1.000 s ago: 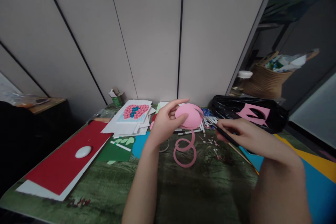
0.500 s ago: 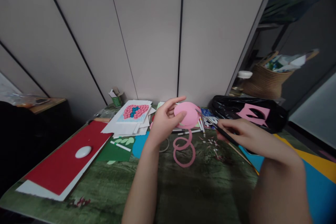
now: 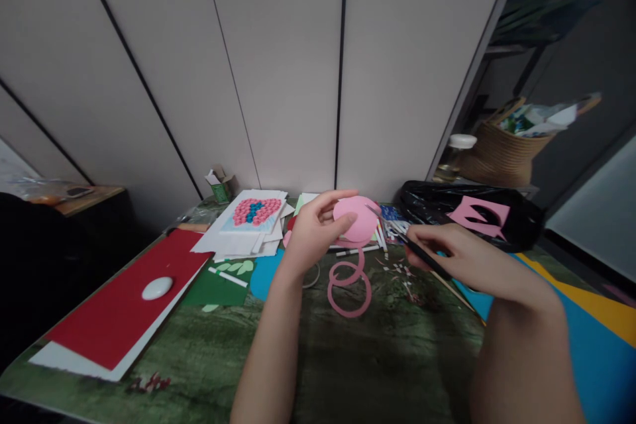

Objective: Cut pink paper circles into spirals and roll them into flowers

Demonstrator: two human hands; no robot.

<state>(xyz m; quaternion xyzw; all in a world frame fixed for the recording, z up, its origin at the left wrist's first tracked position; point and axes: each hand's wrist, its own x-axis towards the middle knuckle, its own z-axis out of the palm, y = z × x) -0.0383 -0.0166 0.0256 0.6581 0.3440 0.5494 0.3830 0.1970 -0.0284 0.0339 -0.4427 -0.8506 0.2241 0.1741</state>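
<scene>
- Disc (image 3: 362, 220): pinched in left hand (image 3: 318, 228) fingers, thumb on its face
- Scissors (image 3: 422, 254): right hand (image 3: 452, 250) fingers gripping them
- Rings (image 3: 349, 313): just below disc

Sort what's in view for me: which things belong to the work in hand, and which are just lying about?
In the work:
- pink disc, in the left hand
- scissors, in the right hand
- curled pink strip, below the disc

Apparently just lying about:
- red sheet
- white oval object
- black bag
- woven basket
</scene>
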